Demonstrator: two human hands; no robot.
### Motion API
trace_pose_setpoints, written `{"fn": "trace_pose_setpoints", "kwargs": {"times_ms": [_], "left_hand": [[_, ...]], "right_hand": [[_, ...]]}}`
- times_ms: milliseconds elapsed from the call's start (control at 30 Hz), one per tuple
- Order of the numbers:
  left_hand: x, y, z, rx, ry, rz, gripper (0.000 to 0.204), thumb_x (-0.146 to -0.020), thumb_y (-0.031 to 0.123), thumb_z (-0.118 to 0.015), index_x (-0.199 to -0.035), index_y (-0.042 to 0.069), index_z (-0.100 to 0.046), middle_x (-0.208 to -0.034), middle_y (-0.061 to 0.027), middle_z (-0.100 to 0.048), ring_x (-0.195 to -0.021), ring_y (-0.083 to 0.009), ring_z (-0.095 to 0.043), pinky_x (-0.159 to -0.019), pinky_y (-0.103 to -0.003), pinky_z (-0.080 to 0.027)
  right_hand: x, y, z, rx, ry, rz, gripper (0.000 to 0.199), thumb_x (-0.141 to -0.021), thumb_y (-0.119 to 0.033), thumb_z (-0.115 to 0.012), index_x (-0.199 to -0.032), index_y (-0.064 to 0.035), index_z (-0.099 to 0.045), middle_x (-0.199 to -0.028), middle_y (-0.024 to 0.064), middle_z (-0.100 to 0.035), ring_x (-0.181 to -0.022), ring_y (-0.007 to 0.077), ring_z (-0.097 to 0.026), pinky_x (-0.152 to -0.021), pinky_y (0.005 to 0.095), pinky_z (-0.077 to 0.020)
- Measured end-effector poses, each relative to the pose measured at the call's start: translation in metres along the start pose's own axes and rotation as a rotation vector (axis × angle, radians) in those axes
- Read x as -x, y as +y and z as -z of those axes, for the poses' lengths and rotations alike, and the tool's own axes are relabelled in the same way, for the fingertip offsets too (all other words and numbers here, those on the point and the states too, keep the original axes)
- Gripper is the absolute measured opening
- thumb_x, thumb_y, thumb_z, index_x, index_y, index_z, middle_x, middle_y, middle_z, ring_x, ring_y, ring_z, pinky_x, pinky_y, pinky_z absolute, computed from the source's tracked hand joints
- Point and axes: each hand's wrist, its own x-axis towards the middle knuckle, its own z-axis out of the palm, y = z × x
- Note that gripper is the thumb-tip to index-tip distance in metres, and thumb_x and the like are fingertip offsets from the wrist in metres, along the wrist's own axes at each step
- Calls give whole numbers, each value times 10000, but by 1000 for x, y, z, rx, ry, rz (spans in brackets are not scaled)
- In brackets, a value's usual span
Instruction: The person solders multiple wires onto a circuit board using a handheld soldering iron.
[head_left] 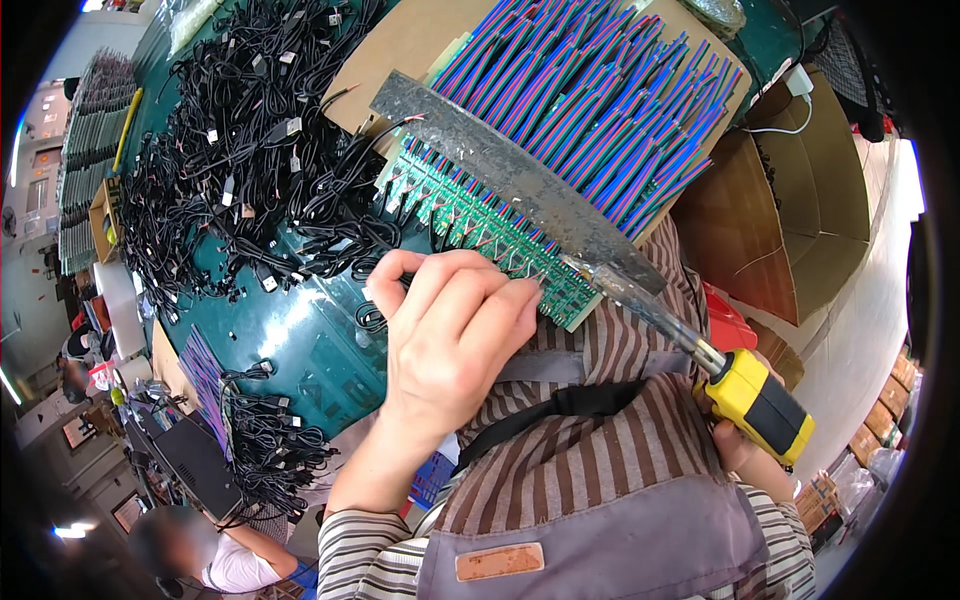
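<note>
My left hand is closed in a pinch over the lower part of a green circuit board panel, on what looks like a thin wire whose end meets the board; the fingers hide most of it. In my right hand is a soldering iron with a yellow and black handle. Its metal barrel slants up to the left, and the tip is at the board's edge close to my left fingertips. A worn dark metal bar lies diagonally along the board. Several thin wires stand along the panel, leading to black cables.
Striped blue, red and green wires lie in rows on brown cardboard beyond the bar. Tangled black cables cover the left of the green table. An open cardboard box stands right. Another person sits lower left.
</note>
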Motion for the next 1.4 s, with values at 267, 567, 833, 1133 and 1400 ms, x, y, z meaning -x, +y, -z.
{"fn": "trace_pose_setpoints", "kwargs": {"times_ms": [267, 567, 833, 1133, 1400], "left_hand": [[-7, -15, 8, -44, -108, -219, 213, -675, 132, -727, -886, 130, -698, -825, 25, -619, -853, -153, -626, -847, -382, -335], [-10, -15, 5, -48, -111, -279, 192, -677, 181, -656, -856, 133, -703, -804, 37, -607, -847, -133, -625, -835, -371, -330], [-13, -12, 7, -109, -110, -313, 174, -705, 194, -639, -859, 152, -710, -800, 53, -612, -842, -112, -626, -842, -381, -325], [-16, -14, 8, -76, -143, -292, 155, -705, 194, -649, -842, 155, -711, -791, 47, -617, -843, -117, -625, -837, -373, -328], [-16, -15, 6, -71, -134, -298, 158, -691, 193, -664, -836, 152, -711, -789, 49, -614, -841, -117, -625, -846, -379, -323]], "right_hand": [[17, -6, 3, -61, 20, -237, 395, -684, -314, -664, -873, 32, -640, -834, 161, -650, -735, 310, -657, -659, 364, -548], [-8, -17, 3, 47, -31, -52, 290, -719, -230, -668, -872, 14, -631, -826, 134, -642, -703, 272, -640, -629, 324, -524], [-7, -22, 5, 101, -112, -138, 403, -818, -409, -629, -860, -8, -628, -816, 130, -596, -709, 276, -582, -639, 358, -465], [-12, -18, 0, 51, -63, -56, 423, -761, -401, -658, -831, 14, -616, -772, 131, -591, -647, 278, -575, -600, 348, -467], [-1, -16, 1, 8, -37, -100, 420, -788, -403, -656, -880, 5, -630, -835, 128, -607, -747, 279, -593, -672, 357, -471]]}}
